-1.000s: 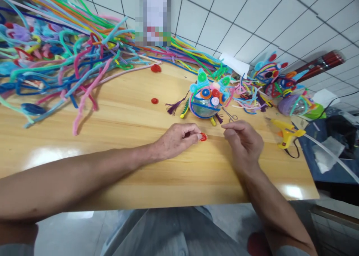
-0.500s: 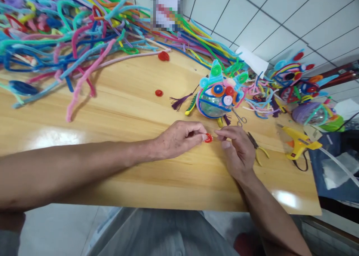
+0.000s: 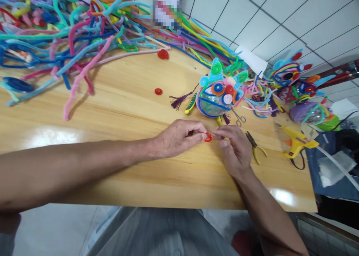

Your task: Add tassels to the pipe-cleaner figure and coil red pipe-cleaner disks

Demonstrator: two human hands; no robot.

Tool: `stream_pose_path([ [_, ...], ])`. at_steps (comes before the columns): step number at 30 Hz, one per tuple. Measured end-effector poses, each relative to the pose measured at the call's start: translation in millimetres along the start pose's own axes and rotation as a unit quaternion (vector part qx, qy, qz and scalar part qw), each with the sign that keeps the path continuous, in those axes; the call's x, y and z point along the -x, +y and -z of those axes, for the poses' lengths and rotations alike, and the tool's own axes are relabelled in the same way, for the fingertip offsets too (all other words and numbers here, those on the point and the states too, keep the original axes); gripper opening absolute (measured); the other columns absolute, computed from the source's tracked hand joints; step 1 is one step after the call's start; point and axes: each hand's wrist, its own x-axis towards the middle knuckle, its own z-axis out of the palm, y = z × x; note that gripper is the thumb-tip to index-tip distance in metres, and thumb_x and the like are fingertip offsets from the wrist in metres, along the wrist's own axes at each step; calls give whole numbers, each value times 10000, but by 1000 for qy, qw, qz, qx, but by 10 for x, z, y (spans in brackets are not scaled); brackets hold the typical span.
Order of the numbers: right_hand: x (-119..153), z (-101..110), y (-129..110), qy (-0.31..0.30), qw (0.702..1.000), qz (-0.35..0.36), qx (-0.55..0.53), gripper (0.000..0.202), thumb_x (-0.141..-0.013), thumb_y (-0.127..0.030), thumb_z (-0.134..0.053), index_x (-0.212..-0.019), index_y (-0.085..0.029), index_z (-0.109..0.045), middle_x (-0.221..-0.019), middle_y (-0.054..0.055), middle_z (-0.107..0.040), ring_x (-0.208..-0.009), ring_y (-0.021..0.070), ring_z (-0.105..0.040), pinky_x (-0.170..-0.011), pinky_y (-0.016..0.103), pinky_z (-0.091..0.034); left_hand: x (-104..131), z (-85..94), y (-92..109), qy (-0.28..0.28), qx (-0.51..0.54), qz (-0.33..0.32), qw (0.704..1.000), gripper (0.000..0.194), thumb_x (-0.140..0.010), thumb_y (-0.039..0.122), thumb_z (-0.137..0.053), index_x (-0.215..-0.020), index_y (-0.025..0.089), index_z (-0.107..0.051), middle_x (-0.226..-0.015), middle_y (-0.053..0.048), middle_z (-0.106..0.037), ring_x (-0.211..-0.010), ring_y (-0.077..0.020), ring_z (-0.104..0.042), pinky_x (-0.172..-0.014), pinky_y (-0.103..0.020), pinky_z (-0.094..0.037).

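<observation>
My left hand (image 3: 182, 138) pinches a small red coil of pipe cleaner (image 3: 208, 137) between thumb and fingertips, just above the table. Close on its right is my right hand (image 3: 237, 147), its fingers bent and apart from the thumb, with nothing visible between them. The right fingertips come very near the coil; whether they touch it, I cannot tell. Beyond the hands stands a round clear figure (image 3: 213, 104) trimmed with colourful pipe cleaners, coiled eyes, ears and purple tassels. Two more red coils lie farther off, a small one (image 3: 158, 91) and a larger one (image 3: 163, 54).
Loose pipe cleaners (image 3: 81, 74) are heaped at the back left. Scissors (image 3: 240, 118) lie beside the figure. Yellow-handled pliers (image 3: 256, 149) and a yellow glue gun (image 3: 298, 141) are on the right. Several decorated figures (image 3: 307, 113) stand at the back right. The wooden table (image 3: 117, 185) ends near my body.
My right hand has shifted slightly left, closer to the red coil. My left hand still pinches the coil. The whole view has moved a little.
</observation>
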Motion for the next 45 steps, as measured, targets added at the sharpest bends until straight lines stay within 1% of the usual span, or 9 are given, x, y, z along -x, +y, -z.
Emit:
stream_pose_path([
  [5,7,-1,5,-5,1000,-2,-3,255,-1067,-281,-541,-1218,-272,-747,-1045,66,-716,-1010,216,-688,-858,390,-552,5,-1,-11,-1,-1,-6,1000,233,-994,336,-584,-927,142,-695,-749,13,-618,-668,-103,-496,-621,-232,-387],
  [16,24,-10,30,-13,1000,-17,-15,269,-1061,-280,-534,-1214,-273,-755,-1067,74,-723,-1028,229,-697,-860,403,-568,7,2,-14,-2,17,-6,1000,224,-992,336,-598,-919,148,-696,-704,28,-566,-634,-97,-450,-589,-226,-360],
  [23,20,-15,31,-8,1000,-22,-18,270,-1062,-282,-526,-1185,-268,-766,-1029,70,-737,-1007,230,-699,-853,402,-565,5,8,-2,-1,11,-5,1000,227,-994,331,-587,-929,144,-698,-719,21,-579,-646,-99,-462,-599,-231,-367],
  [29,17,-14,31,-9,1000,-25,-16,269,-1063,-275,-521,-1175,-265,-765,-1023,69,-745,-1005,231,-699,-858,408,-561,4,4,0,-2,17,-4,1000,221,-993,331,-596,-922,146,-694,-698,32,-548,-638,-97,-446,-594,-229,-358],
  [35,6,-13,7,0,999,-29,-29,281,-1065,-271,-507,-1197,-271,-755,-1011,68,-750,-998,234,-701,-849,415,-563,8,4,-2,-4,10,-8,1000,203,-993,309,-586,-921,149,-689,-721,22,-575,-653,-102,-469,-607,-233,-372],
  [39,5,-13,3,-4,999,-25,-29,288,-1072,-296,-498,-1180,-270,-763,-1006,71,-743,-978,235,-703,-822,409,-567,6,9,11,-6,11,-10,1000,218,-995,323,-586,-923,146,-690,-699,30,-549,-638,-98,-451,-597,-231,-362],
  [45,11,-11,16,-7,999,-23,-28,273,-1072,-287,-505,-1169,-269,-760,-1004,65,-736,-995,227,-695,-843,403,-561,0,9,8,-3,6,-5,1000,227,-997,330,-586,-918,144,-690,-719,22,-575,-650,-100,-469,-603,-232,-371],
])
